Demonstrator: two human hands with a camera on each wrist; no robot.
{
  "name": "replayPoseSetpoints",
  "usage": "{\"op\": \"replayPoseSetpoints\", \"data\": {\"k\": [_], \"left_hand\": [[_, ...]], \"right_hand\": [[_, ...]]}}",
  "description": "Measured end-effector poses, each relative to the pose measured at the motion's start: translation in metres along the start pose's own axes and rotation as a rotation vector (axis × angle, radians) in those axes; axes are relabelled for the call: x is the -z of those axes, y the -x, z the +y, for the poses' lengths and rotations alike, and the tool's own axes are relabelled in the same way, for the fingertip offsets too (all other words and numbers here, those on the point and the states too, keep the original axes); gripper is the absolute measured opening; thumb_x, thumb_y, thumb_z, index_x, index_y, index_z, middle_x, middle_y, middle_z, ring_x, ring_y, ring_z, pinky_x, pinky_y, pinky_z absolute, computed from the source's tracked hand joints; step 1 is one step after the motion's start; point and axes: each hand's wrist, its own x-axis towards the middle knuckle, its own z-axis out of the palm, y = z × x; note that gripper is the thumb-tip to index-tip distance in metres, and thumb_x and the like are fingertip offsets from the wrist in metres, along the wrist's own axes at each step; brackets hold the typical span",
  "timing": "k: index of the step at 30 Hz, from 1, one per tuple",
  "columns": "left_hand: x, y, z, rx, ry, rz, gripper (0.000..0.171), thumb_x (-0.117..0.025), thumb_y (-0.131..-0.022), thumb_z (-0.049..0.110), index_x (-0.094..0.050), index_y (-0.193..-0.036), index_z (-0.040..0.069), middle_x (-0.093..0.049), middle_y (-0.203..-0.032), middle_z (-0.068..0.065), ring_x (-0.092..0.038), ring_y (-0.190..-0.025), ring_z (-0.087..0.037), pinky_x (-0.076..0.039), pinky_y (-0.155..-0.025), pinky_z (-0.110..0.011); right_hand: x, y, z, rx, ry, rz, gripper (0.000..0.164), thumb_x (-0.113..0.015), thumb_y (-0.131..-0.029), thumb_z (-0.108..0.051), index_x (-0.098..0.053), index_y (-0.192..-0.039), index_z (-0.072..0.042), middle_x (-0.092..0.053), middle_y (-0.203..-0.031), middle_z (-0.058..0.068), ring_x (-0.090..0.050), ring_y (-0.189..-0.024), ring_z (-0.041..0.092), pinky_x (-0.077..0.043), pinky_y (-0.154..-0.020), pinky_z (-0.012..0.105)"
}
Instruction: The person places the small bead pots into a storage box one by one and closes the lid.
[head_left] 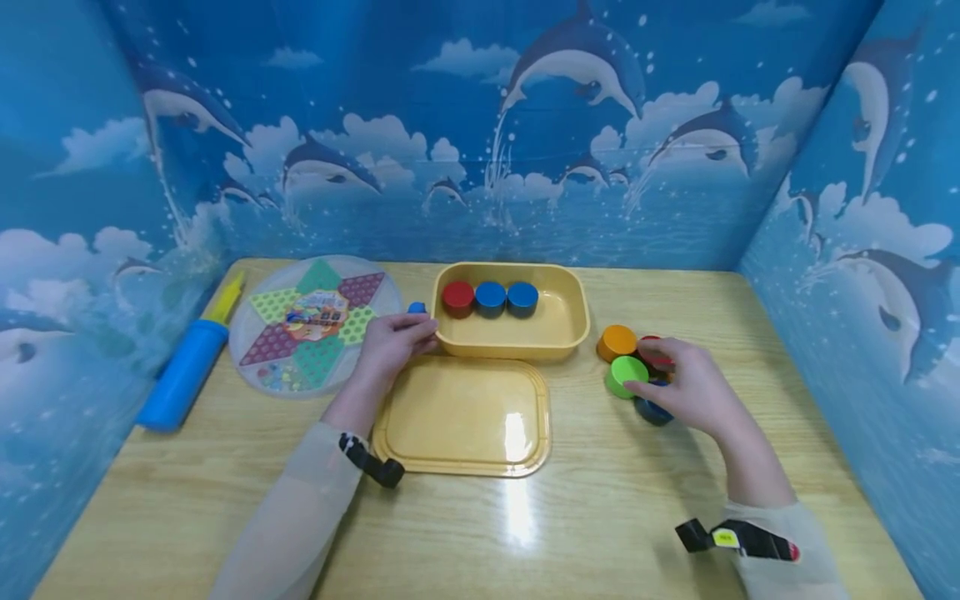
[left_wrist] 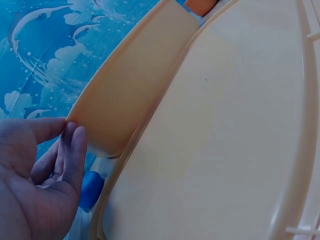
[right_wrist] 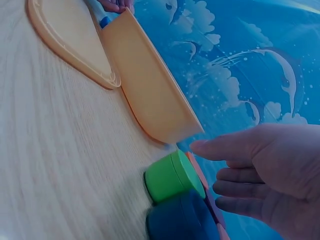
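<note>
At its left end, the yellow plastic box [head_left: 510, 348] has its rim pinched by my left hand [head_left: 393, 342]. Inside the box, a red tub [head_left: 458, 299] and two blue tubs [head_left: 491, 299] stand in a row along the left part. Over a cluster of small round tubs to the right of the box hovers my right hand [head_left: 693, 379], its thumb and fingers spread apart. In the cluster I see an orange tub [head_left: 617, 342], a green tub [right_wrist: 172, 175], a dark blue tub [right_wrist: 175, 217] and a red one partly hidden by the fingers.
A matching yellow lid [head_left: 463, 417] lies flat in front of the box. To the left are a round star-patterned game board [head_left: 315, 325] and a blue pump with a yellow nozzle [head_left: 183, 375]. A small blue object [head_left: 417, 307] sits beside my left hand. Dolphin-printed curtains surround the table.
</note>
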Motion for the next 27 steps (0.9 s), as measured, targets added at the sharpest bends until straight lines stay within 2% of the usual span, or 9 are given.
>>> {"op": "replayPoseSetpoints", "data": {"k": [6,10,15,18,21,24,25,27], "left_hand": [[0.001,0.0,-0.001,0.005,-0.005,0.006,0.032,-0.078,-0.099,0.008,-0.072,-0.128,-0.004,-0.069,-0.12,-0.021,-0.076,-0.088,-0.018,-0.066,-0.083,-0.029],[0.002,0.0,-0.001,-0.007,0.003,0.001,0.032,-0.077,-0.099,0.007,-0.071,-0.128,-0.005,-0.069,-0.12,-0.022,-0.076,-0.087,-0.018,-0.066,-0.083,-0.029],[0.002,0.001,-0.001,-0.003,-0.013,0.003,0.033,-0.077,-0.1,0.01,-0.071,-0.129,-0.004,-0.068,-0.122,-0.021,-0.076,-0.09,-0.019,-0.066,-0.084,-0.029],[0.003,0.001,0.0,0.003,-0.016,-0.004,0.034,-0.077,-0.1,0.011,-0.07,-0.13,-0.003,-0.068,-0.123,-0.02,-0.076,-0.092,-0.02,-0.065,-0.084,-0.029],[0.002,0.002,0.001,0.002,-0.012,-0.011,0.033,-0.076,-0.1,0.01,-0.07,-0.13,-0.003,-0.068,-0.123,-0.02,-0.076,-0.093,-0.02,-0.065,-0.085,-0.029],[0.002,0.003,0.001,-0.001,-0.007,-0.017,0.033,-0.076,-0.1,0.01,-0.07,-0.13,-0.003,-0.068,-0.123,-0.02,-0.076,-0.092,-0.019,-0.065,-0.085,-0.029],[0.002,0.003,0.001,-0.001,-0.005,-0.019,0.034,-0.076,-0.1,0.01,-0.07,-0.131,-0.003,-0.068,-0.123,-0.021,-0.076,-0.091,-0.019,-0.065,-0.085,-0.029],[0.001,0.003,0.001,-0.001,-0.001,-0.021,0.033,-0.076,-0.1,0.009,-0.07,-0.13,-0.003,-0.068,-0.122,-0.021,-0.076,-0.09,-0.018,-0.065,-0.085,-0.029]], "right_hand": [[0.002,0.013,0.005,0.008,-0.023,0.034,0.059,-0.089,-0.088,-0.014,-0.063,-0.137,0.008,-0.064,-0.135,0.029,-0.063,-0.12,0.047,-0.056,-0.101,0.064],[0.007,0.021,0.012,0.004,-0.004,0.052,0.062,-0.088,-0.092,-0.021,-0.06,-0.141,0.006,-0.061,-0.139,0.029,-0.062,-0.121,0.052,-0.056,-0.099,0.066],[0.015,0.029,0.032,0.022,0.015,0.067,0.069,-0.085,-0.094,-0.031,-0.056,-0.146,0.004,-0.059,-0.142,0.03,-0.059,-0.123,0.053,-0.052,-0.099,0.072],[0.02,0.031,0.048,0.059,0.018,0.083,0.068,-0.087,-0.093,-0.026,-0.057,-0.145,0.006,-0.059,-0.141,0.031,-0.057,-0.125,0.052,-0.049,-0.101,0.071],[0.026,0.03,0.064,0.091,0.0,0.08,0.063,-0.086,-0.093,-0.018,-0.058,-0.143,0.007,-0.059,-0.142,0.03,-0.056,-0.127,0.051,-0.054,-0.109,0.036],[0.031,0.029,0.079,0.108,-0.069,0.031,0.06,-0.083,-0.095,-0.009,-0.055,-0.145,0.009,-0.056,-0.145,0.031,-0.053,-0.13,0.05,-0.04,-0.102,0.003],[0.033,0.029,0.083,0.106,-0.097,0.006,0.06,-0.081,-0.095,-0.008,-0.054,-0.146,0.01,-0.055,-0.146,0.032,-0.052,-0.131,0.05,-0.035,-0.097,-0.003],[0.034,0.029,0.09,0.095,-0.146,-0.042,0.062,-0.08,-0.096,-0.006,-0.051,-0.148,0.01,-0.054,-0.148,0.032,-0.052,-0.132,0.047,-0.037,-0.098,-0.001]]}}
